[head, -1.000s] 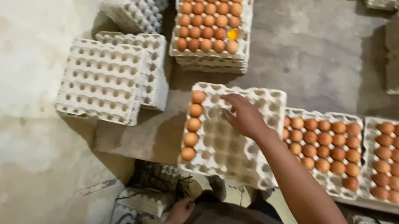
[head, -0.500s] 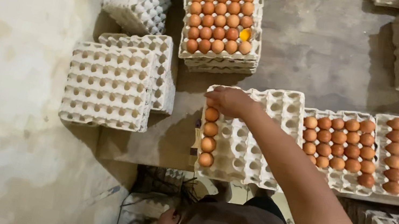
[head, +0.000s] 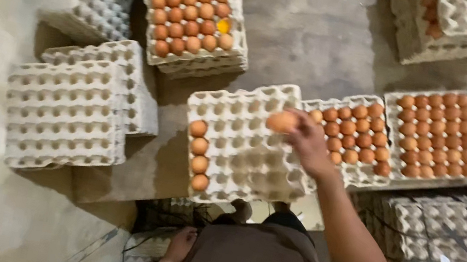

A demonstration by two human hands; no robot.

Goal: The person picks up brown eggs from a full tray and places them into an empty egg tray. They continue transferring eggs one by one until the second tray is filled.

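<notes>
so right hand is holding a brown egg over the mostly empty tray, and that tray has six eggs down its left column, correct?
Not quite. The head view shows four eggs in the left column of the tray, not six. The rest holds: the right hand holds a brown egg over that mostly empty tray.

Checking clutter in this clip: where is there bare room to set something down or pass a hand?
Bare grey concrete floor lies open between the full brown-egg tray stack and the top-right trays. The near grey pulp tray has mostly empty cups beside the right hand. Right side and left empty stacks are crowded.
</notes>
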